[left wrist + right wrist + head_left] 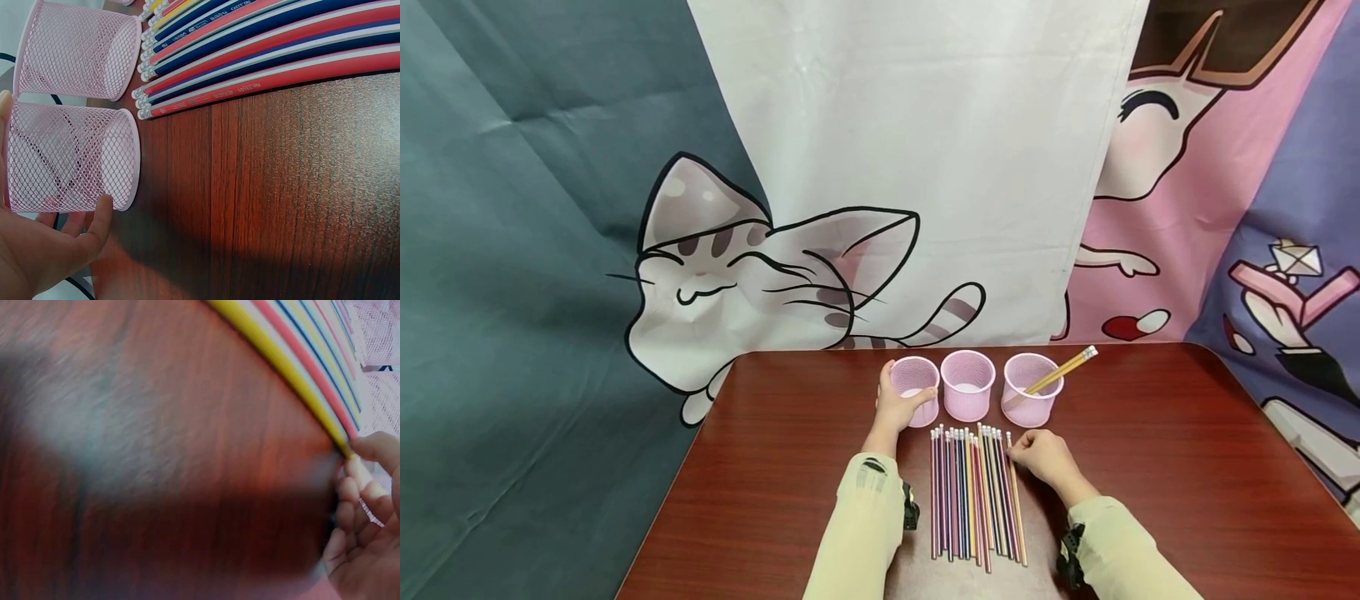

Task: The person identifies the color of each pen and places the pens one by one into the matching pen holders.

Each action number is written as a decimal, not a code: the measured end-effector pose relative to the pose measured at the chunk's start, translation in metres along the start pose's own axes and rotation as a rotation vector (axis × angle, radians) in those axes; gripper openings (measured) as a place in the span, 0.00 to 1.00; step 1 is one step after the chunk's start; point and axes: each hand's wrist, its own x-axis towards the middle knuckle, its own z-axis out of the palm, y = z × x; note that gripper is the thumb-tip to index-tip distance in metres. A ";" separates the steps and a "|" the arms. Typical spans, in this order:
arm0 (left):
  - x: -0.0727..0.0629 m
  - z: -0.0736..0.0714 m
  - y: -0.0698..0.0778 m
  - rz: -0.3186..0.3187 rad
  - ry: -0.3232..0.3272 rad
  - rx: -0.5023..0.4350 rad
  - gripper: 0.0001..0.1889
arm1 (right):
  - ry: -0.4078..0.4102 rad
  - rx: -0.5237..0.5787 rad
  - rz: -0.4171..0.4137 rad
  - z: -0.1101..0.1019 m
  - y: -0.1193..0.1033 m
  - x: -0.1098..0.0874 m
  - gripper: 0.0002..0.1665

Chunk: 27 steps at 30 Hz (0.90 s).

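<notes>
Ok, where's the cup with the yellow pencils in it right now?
In the head view, that cup stands rightmost of the three, beside the middle cup and just beyond the right hand.

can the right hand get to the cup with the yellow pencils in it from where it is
Likely yes: the right hand is just in front of that cup, and nothing appears to stand between them. The yellow pencils inside lean rightward, leaving much of the mouth free.

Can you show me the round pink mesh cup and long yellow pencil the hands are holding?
Round pink mesh cup point(72, 156), left wrist view: on its mesh wall.
Long yellow pencil point(269, 348), right wrist view: on its shaft.
</notes>
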 end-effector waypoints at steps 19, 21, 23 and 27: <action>0.003 0.002 -0.002 -0.005 0.000 -0.009 0.50 | -0.144 -0.090 0.224 -0.011 -0.022 0.004 0.20; 0.003 0.002 -0.002 -0.005 0.001 -0.006 0.50 | -0.144 -0.088 0.238 -0.012 -0.023 0.003 0.20; 0.003 0.002 -0.002 -0.006 0.003 0.000 0.50 | -0.144 -0.092 0.246 -0.012 -0.024 0.002 0.19; 0.002 0.001 -0.002 -0.015 0.001 0.001 0.50 | -0.144 -0.094 0.265 -0.012 -0.024 0.001 0.18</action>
